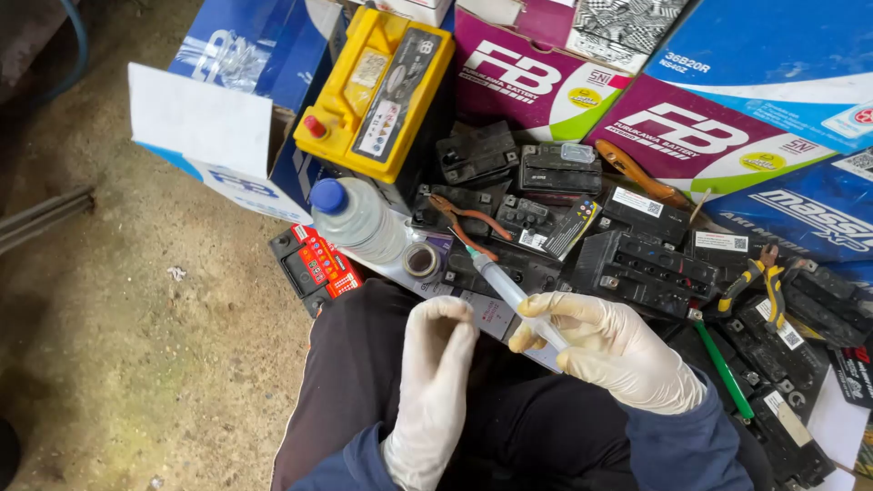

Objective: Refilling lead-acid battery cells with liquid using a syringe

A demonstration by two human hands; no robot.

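**Gloved hands steady a syringe over a spread of small batteries**

The person sits low over the floor, both hands in pale latex gloves. The right hand [618, 350] holds a clear plastic syringe [509, 289], its fingers [546, 314] clamped round the barrel near the plunger end, with the tip pointing up and away toward the black motorcycle batteries [637, 264] lying side by side just beyond the knees. The left hand [436, 382] rests on the dark trouser leg, fingers together and loosely curled, holding nothing; its fingertips sit near the syringe barrel but apart from it.

Just beside the syringe tip stand a clear plastic bottle with a blue cap [355, 218] and a small roll of tape [420, 260]. A pair of orange-handled pliers [464, 223] lies across the batteries, a second pair with yellow and green handles [759, 282] lies further right, and a green-handled screwdriver [723, 368] sits by the right forearm. A large yellow-topped car battery [382, 91] stands in an open blue carton, with purple and blue battery cartons [691, 136] behind.

To handle the syringe well, a firm grip close to the barrel's middle looks wise, with the tip kept level and pointed away from the body. The free hand would probably serve best bracing the barrel or the battery, so the tip meets a cell opening squarely. Slow plunger pressure seems safest, since any liquid could spill over the casings and the gloves.
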